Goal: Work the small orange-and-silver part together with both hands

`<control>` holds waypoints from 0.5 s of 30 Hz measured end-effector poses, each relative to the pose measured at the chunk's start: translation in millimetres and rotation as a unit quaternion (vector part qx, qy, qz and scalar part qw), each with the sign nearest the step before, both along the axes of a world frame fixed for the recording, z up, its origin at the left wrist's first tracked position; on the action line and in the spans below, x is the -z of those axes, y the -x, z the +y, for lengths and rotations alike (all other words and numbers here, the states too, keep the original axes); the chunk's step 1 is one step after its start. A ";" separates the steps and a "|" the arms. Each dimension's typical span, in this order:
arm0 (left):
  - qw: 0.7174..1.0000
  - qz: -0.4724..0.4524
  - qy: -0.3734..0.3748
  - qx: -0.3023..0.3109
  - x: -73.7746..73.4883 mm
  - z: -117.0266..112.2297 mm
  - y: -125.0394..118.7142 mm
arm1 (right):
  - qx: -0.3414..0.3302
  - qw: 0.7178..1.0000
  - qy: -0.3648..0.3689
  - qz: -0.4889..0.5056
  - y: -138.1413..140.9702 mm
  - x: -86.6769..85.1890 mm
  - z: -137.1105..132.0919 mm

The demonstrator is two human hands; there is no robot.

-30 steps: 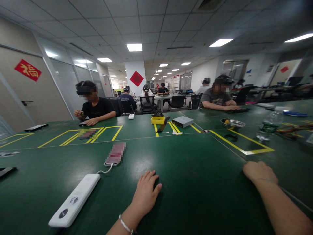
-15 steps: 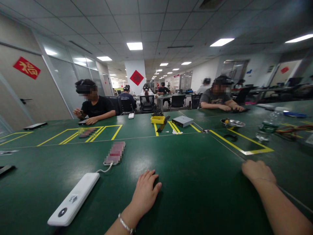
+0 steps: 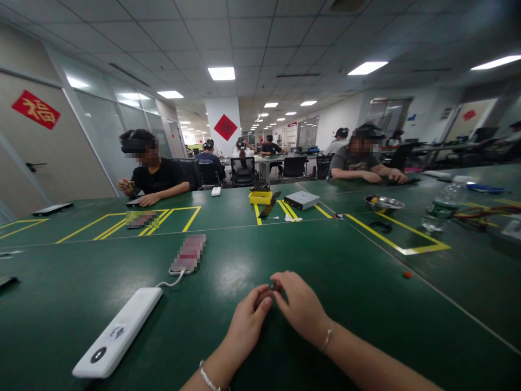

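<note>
My left hand (image 3: 247,317) and my right hand (image 3: 299,304) meet low in the middle of the view, just over the green table (image 3: 345,271). Between the right thumb and forefinger is a small dark object (image 3: 274,285), mostly covered by the fingers; its kind cannot be told. The left fingers are curled, with their tips against or very close to the right fingertips. Whatever lies inside the left hand is hidden. Off to the right, a small orange-red piece (image 3: 407,275) lies by the table seam, apart from both hands.
To the left, a white power bank (image 3: 120,331) is cabled to a phone (image 3: 188,254). Farther back stand a yellow tray (image 3: 260,197), a grey box (image 3: 302,200), a metal bowl (image 3: 385,204) and a plastic bottle (image 3: 443,209). Two people sit across the table.
My right hand has come from the far right to the middle, bringing the small dark object to my left hand. The left fingers have curled, and the orange-red piece is uncovered.
</note>
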State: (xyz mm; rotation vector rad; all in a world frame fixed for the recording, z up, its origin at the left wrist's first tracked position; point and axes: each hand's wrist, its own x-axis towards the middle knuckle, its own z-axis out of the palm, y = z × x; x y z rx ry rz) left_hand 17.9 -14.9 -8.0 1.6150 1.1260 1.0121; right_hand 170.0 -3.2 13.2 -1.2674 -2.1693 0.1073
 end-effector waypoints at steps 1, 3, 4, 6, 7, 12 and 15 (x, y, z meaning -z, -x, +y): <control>0.999 -0.034 0.009 0.005 0.6 0.0 -2.1 | -0.015 1.000 -0.010 -0.014 11.0 2.1 -6.9; 0.996 -0.083 0.033 0.008 1.6 1.2 -3.7 | -0.059 0.997 -0.022 -0.043 19.3 3.5 -13.5; 0.993 -0.103 0.053 0.002 2.0 2.4 -3.0 | -0.081 0.995 -0.027 -0.052 16.7 2.6 -12.5; 0.985 -0.136 0.103 -0.022 2.6 5.9 1.1 | -0.091 0.993 -0.035 -0.065 -1.3 -1.4 -2.1; 0.981 -0.146 0.122 -0.042 2.8 7.9 4.1 | -0.062 0.995 -0.039 -0.073 -16.7 -3.6 6.6; 0.970 -0.175 0.130 -0.110 3.0 15.7 16.5 | 0.316 0.937 -0.030 -0.147 -142.9 1.2 52.2; 0.969 -0.182 0.126 -0.113 1.7 15.3 17.4 | 0.472 0.873 0.060 -0.109 -221.5 17.7 61.7</control>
